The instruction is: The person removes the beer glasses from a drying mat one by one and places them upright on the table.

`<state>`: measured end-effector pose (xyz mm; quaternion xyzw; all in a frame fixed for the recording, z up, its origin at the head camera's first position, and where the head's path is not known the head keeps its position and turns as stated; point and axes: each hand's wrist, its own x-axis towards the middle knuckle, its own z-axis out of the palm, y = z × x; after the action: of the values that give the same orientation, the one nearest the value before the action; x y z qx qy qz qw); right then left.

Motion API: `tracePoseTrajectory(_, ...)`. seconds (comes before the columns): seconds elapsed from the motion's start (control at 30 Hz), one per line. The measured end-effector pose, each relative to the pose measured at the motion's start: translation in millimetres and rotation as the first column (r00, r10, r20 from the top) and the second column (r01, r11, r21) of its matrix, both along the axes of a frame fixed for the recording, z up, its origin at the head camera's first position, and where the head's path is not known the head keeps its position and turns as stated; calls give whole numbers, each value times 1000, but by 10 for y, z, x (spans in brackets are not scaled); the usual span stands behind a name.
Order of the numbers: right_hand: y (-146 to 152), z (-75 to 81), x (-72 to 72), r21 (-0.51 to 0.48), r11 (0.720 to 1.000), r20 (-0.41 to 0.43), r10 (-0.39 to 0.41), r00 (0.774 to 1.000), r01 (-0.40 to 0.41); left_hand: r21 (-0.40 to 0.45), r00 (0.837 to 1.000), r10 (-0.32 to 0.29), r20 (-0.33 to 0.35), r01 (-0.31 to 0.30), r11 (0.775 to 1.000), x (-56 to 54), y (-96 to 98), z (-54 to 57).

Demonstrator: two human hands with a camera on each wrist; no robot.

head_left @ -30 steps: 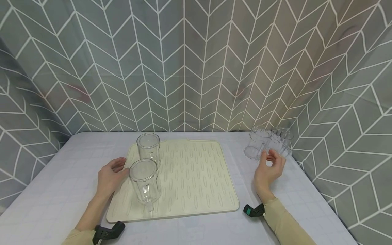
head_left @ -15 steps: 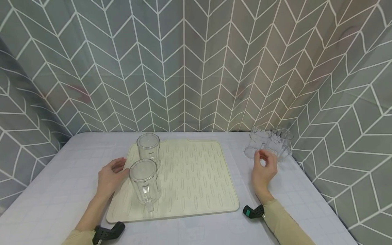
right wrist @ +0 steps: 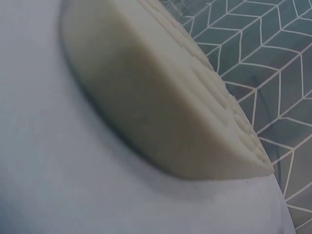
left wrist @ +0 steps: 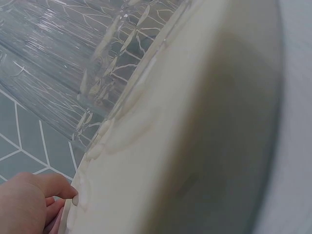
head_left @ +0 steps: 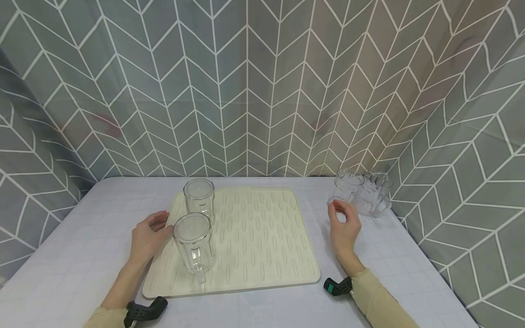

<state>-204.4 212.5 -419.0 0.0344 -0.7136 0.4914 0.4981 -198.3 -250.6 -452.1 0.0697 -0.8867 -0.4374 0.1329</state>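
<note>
My left hand (head_left: 149, 239) holds the left edge of a cream drying mat (head_left: 262, 237). In the left wrist view its thumb (left wrist: 61, 186) lies on the mat's edge, with the other fingers curled beside it. Two clear glass mugs stand on the mat's left side, a near one (head_left: 193, 241) with its handle toward me and a far one (head_left: 198, 198) behind. My right hand (head_left: 345, 228) is over the table right of the mat, fingers loosely curled toward the thumb, nothing visible between them. Just beyond it stand several clear glass mugs (head_left: 348, 180).
A white cloth (head_left: 262, 312) covers the table. Grey patterned curtains (head_left: 262, 91) close off the back and both sides, and the right-hand mugs stand close to the right one. The right wrist view shows a rounded mat corner (right wrist: 161, 112) on the cloth.
My right hand has moved left and slightly toward me, away from the front of the grouped mugs, which stay put. My left hand, the mat and its two mugs have not moved.
</note>
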Motion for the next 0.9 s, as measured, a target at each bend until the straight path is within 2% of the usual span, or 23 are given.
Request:
tracePoseTrajectory(0.27, -78, 62, 33, 6, 997, 48, 78, 996, -79, 0, 1000, 2, 2, -2, 1000, -4, 6, 1)
tracePoseTrajectory(0.47, -168, 139, 68, 42, 986, 104, 159, 982, -164, -2, 1000, 6, -8, -6, 1000, -3, 17, 9)
tracePoseTrajectory(0.67, -311, 216, 146, 50, 979, 185, 188, 965, -200, 2, 1000, 7, -12, -7, 1000, 2, 24, 15)
tracePoseTrajectory(0.9, -479, 293, 249, 61, 970, 232, 216, 949, -235, 4, 1000, 10, -10, -10, 1000, 5, 15, 18)
